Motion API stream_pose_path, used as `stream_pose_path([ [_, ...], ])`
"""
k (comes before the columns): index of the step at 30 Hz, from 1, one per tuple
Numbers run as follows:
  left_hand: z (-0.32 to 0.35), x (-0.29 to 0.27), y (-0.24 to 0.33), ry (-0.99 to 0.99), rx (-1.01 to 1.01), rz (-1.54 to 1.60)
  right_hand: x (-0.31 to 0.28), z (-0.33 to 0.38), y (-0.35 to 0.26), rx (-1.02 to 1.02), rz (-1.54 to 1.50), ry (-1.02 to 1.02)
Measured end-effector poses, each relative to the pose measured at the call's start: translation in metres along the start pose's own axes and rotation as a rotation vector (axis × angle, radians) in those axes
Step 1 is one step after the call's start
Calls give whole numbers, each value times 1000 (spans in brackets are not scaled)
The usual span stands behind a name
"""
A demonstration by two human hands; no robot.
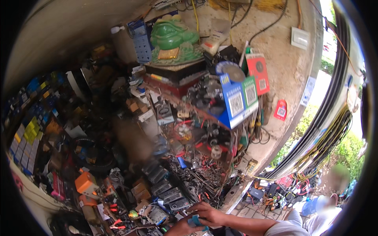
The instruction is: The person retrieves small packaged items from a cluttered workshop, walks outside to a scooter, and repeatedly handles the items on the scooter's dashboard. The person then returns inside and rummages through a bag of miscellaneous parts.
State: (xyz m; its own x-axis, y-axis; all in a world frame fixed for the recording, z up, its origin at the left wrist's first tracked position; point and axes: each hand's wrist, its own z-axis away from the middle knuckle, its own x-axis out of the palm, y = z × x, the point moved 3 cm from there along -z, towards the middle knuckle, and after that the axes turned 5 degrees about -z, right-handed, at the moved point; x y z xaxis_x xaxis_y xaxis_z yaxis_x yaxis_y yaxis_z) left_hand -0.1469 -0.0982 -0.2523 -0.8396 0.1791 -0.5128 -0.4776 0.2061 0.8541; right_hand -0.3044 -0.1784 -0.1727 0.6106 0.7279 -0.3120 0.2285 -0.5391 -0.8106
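Observation:
At the lower middle edge my two hands meet. My left hand is closed round a small teal object, whose kind I cannot make out. From the right, my right hand reaches over it, its fingers bent down onto the object and the left hand. Part of the teal object is hidden by fingers. Just beyond the hands lies a heap of loose metal tools and bits. Dark boxy devices stand in a row to the left of that heap.
A green toad-like statue tops a cluttered shelf. On the shelf's corner hang blue and green code cards. An orange box and a tyre stand left. Thick cables run down the right doorway; a person is outside.

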Motion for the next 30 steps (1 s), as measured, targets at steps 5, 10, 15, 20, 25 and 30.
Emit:
stream_pose_path([
  [5, -91, -111, 116, -52, 54, -105, -68, -74, -24, 43, 76, -75],
  [10, -127, -169, 113, -72, -200, 508, -115, -124, -36, 131, 177, -13],
  [15, -190, -187, 138, -370, -129, 499, -136, -176, -48, 57, 233, 127],
  [20, -228, -186, 110, -566, 14, 417, -142, -188, -38, 208, 246, 206],
  [25, -268, -211, 146, -413, 327, 414, -160, -220, -49, 174, 279, 229],
  [30, -259, -188, 71, -626, 439, 27, -158, -240, -36, 241, 291, 54],
])
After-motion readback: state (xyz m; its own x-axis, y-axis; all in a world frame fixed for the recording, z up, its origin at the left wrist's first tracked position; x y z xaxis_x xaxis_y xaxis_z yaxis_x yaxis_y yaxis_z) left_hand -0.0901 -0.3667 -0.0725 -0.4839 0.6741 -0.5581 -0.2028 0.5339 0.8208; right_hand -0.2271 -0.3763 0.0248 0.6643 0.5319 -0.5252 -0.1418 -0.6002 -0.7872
